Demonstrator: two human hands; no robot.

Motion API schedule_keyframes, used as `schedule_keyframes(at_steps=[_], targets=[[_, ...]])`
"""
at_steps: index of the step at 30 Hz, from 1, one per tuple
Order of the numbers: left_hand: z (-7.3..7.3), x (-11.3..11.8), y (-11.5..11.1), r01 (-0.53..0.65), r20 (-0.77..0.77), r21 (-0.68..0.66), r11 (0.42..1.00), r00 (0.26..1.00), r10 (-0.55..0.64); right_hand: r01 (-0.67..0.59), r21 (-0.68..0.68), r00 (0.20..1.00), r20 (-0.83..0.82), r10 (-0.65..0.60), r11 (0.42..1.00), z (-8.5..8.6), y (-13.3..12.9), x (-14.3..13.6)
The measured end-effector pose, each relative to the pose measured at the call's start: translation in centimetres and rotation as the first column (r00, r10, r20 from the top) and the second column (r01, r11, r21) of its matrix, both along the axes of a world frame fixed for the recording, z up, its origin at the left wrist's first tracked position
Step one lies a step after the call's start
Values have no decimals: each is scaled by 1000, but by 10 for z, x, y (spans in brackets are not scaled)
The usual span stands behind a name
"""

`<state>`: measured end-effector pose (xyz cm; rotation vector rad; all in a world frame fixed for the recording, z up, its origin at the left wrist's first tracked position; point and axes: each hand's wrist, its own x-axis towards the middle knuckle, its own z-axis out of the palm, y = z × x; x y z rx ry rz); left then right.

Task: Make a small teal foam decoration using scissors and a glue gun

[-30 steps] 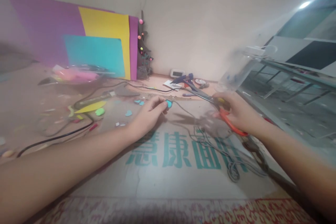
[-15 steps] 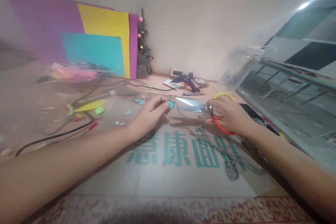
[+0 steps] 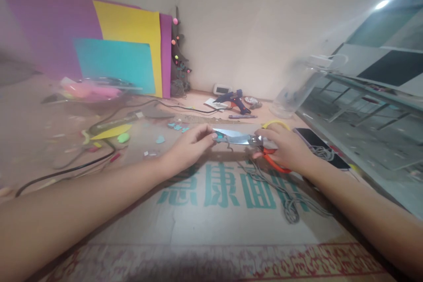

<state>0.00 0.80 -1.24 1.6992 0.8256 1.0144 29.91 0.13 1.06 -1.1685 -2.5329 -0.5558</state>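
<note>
My left hand point(image 3: 194, 145) pinches a small teal piece point(image 3: 218, 135), mostly covered by the fingertips and the blades. In my right hand point(image 3: 284, 143) are scissors point(image 3: 243, 137) with one yellow and one orange-red handle loop. Their blades point left and reach the teal piece at my left fingertips; they look nearly closed on it. A thin grey cord point(image 3: 229, 144) hangs close by the blades. More grey cord point(image 3: 291, 211) lies loosely bundled on the printed board point(image 3: 198, 224) below my right hand.
Behind my hands lie a glue gun point(image 3: 234, 100) and a purple pen point(image 3: 243, 116). Small teal cutouts point(image 3: 160, 139) and a yellow piece point(image 3: 110, 132) lie left, beside a black cable point(image 3: 66, 172). A phone point(image 3: 320, 147) is at right. Coloured sheets point(image 3: 115, 64) lean on the wall.
The scissors have moved left and their blades have come together from open, now overlapping the teal piece. My left hand has stayed almost in place.
</note>
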Motion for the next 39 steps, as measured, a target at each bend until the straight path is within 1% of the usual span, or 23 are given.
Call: schedule_keyframes(at_steps=[6, 12, 16, 19, 26, 31, 39], targets=[[5, 0, -1, 22, -41, 4, 1000, 999, -22, -5, 20, 1000, 14, 5, 1000, 0, -1, 0], [1, -1, 0, 58, -11, -7, 998, 998, -58, -5, -7, 1000, 7, 5, 1000, 1, -2, -2], [0, 0, 1, 76, 14, 12, 997, 997, -76, 2, -2, 1000, 5, -2, 1000, 1, -3, -1], [2, 0, 0, 69, 20, 29, 997, 997, -69, 8, 1, 1000, 10, -8, 1000, 2, -3, -1], [5, -1, -2, 33, -36, 46, 998, 999, -32, 36, -42, 999, 34, -34, 998, 6, -4, -2], [5, 0, -3, 4, -48, 21, 1000, 999, -3, 18, 12, 999, 40, -18, 1000, 5, -4, -3], [6, 0, -3, 36, -27, 29, 999, 999, -35, 8, 19, 999, 34, -9, 1000, 4, -4, -2]])
